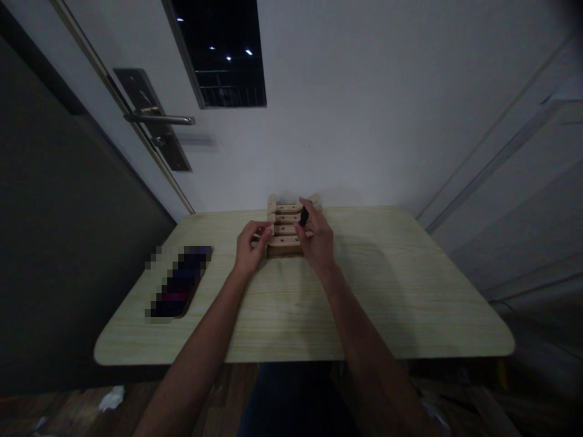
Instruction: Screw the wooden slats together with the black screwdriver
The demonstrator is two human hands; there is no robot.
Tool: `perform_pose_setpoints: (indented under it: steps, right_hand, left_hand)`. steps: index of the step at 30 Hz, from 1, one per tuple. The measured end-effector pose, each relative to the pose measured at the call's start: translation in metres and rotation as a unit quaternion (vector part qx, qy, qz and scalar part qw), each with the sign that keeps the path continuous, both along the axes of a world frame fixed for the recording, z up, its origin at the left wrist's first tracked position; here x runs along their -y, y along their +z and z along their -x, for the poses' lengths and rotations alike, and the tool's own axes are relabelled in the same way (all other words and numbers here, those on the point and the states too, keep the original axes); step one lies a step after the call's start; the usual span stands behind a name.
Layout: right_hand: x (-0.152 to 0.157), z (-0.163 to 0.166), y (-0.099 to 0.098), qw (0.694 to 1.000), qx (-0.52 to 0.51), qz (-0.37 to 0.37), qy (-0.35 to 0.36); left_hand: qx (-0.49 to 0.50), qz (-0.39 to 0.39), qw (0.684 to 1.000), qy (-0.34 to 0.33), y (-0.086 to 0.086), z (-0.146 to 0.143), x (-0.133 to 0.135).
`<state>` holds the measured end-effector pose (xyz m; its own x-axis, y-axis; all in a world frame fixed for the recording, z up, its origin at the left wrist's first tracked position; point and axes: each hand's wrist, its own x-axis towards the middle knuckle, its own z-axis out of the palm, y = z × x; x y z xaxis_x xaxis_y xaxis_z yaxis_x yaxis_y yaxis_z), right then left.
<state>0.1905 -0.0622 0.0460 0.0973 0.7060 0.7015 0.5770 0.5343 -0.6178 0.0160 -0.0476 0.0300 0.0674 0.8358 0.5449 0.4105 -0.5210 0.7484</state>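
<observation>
A small slatted wooden piece [286, 241] with dark holes or screws along its slats lies at the back of the table. At its left end, my left hand [252, 244] is closed in a pinch on the wooden edge. My right hand [317, 240] is over the right end of the slats, its fingers closed around a short black object [303, 216]. That object stands nearly upright, and its lower end is hard to make out. The hand partly hides the right end of the wooden piece.
The pale wood-grain table [282, 315] has rounded front corners. A phone [182, 282], partly pixelated, lies on its left side. Behind the table stands a white door [341, 121] with a metal handle [164, 119] and a dark window [228, 54].
</observation>
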Motion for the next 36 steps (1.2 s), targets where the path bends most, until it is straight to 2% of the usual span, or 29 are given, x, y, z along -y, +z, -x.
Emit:
perform_pose_setpoints:
  steps: [9,22,28,36]
  right_hand:
    - [0.0035,0.0039,-0.0014,0.998,0.031,0.022,0.053]
    - [0.0002,0.0044,-0.0015,0.999,0.023,-0.008,0.021]
    - [0.0056,0.0035,0.0006,0.998,0.013,0.024,0.056]
    - [-0.0014,0.0042,-0.0039,0.998,0.001,-0.002,0.065]
  left_hand:
    - [0.003,0.004,1.0,-0.002,0.002,-0.0008,0.001]
    - [0.001,-0.001,1.0,0.0,0.0022,-0.0013,0.0014]
    - [0.001,-0.001,1.0,0.0,0.0026,-0.0012,0.002]
    - [0.004,-0.002,1.0,0.001,0.0024,-0.0013,0.002]
